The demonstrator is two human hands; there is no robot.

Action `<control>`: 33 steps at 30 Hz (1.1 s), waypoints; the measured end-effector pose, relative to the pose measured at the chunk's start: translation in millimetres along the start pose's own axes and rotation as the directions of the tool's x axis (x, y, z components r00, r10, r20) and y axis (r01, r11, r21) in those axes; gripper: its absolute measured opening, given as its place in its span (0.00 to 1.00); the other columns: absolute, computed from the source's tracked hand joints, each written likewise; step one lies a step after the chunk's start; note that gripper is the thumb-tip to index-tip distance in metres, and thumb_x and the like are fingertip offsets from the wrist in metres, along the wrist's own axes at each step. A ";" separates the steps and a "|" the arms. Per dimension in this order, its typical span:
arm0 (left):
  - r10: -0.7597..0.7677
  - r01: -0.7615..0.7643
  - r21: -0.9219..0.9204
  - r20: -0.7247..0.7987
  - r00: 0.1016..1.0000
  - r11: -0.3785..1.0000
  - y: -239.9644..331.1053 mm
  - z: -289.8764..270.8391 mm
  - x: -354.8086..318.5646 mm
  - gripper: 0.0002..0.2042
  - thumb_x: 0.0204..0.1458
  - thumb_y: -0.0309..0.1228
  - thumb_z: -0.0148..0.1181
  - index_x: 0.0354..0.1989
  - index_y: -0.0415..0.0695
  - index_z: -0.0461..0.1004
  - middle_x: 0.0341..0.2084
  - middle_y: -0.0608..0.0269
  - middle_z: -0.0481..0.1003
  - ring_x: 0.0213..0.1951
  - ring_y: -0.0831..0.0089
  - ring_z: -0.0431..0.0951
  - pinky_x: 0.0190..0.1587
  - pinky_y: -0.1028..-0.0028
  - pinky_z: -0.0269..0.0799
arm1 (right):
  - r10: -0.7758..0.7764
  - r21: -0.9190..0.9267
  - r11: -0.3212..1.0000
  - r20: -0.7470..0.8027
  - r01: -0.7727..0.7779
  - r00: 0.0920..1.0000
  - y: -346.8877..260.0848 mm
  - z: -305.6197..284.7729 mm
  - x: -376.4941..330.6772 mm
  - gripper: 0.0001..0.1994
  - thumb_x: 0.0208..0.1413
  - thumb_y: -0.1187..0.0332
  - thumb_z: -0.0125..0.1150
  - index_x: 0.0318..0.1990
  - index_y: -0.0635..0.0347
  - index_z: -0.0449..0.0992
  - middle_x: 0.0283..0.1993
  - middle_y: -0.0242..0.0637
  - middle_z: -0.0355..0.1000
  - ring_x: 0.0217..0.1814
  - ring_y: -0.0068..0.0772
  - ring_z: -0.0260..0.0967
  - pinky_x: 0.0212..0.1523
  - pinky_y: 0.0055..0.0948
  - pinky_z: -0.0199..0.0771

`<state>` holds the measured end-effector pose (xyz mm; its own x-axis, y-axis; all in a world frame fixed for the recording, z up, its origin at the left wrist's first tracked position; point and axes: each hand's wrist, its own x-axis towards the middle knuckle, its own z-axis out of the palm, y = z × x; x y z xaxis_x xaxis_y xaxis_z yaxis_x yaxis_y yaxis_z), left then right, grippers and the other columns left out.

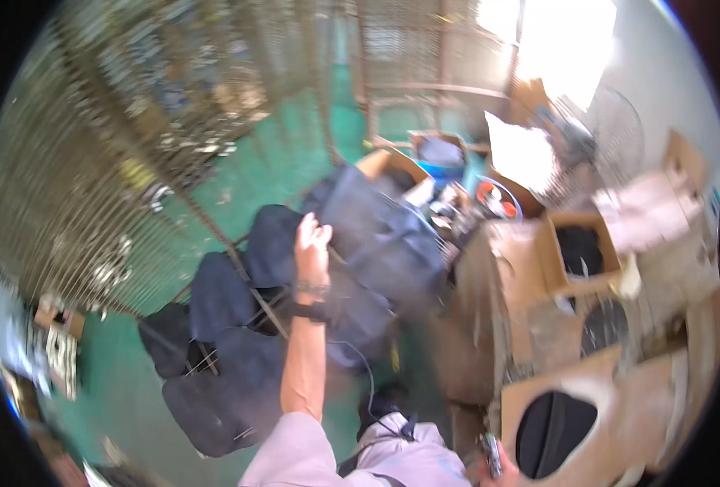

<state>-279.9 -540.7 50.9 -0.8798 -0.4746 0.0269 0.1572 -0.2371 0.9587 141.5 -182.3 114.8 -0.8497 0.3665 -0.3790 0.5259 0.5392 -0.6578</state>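
Left hand near dark-blue panels, rounded corners

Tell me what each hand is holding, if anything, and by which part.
The right hand holds a small silvery object; by which part cannot be told. Whether the left hand, over dark pieces, holds anything is unclear.

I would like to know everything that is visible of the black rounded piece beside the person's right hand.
The black piece has a smooth, curved outline, wider at the top and narrowing toward the bottom. Its matte surface looks like fabric or foam, though blur leaves this unsure. A line like a seam or fold runs along its length. It appears to lie flat on tan cardboard, just right of the right hand; whether they touch is unclear.
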 end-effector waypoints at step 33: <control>0.428 0.014 0.983 0.068 0.901 -0.185 218.1 -130.5 -198.2 0.05 0.54 0.27 0.52 0.36 0.45 0.74 0.53 0.45 0.75 0.51 0.47 0.78 0.51 0.54 0.75 | -0.114 0.076 0.991 0.005 0.113 0.993 71.6 25.3 -3.7 0.27 0.51 0.75 0.65 0.61 0.68 0.72 0.38 0.55 0.76 0.34 0.45 0.73 0.40 0.37 0.74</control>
<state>-12.6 -609.0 217.6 -0.7560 -0.4717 0.4538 -0.4821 0.8702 0.1014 181.4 -164.2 52.7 -0.9043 0.2986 -0.3050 0.4221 0.5182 -0.7439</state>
